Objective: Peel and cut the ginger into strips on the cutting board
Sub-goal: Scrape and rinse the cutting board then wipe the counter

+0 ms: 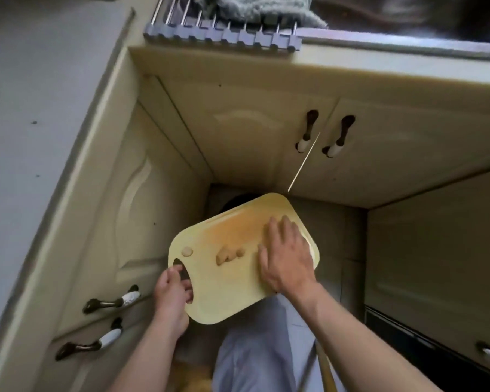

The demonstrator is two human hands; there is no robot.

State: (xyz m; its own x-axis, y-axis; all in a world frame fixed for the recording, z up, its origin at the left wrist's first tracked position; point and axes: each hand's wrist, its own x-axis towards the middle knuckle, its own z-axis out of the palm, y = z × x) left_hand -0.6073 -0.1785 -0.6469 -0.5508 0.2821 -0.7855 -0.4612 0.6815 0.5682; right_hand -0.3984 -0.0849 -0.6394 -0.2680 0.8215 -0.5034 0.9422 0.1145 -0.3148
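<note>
Before cream cabinets (238, 131), left hand (171, 292) clamps the cutting board (232, 290) by its handle; right hand (286, 258) lies flat on it.

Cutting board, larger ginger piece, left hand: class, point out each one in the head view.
Cutting board (227, 290): head view, bare surface near its lower edge.
Larger ginger piece (225, 256): head view, middle of the lump.
Left hand (171, 291): head view, back of the hand.
</note>
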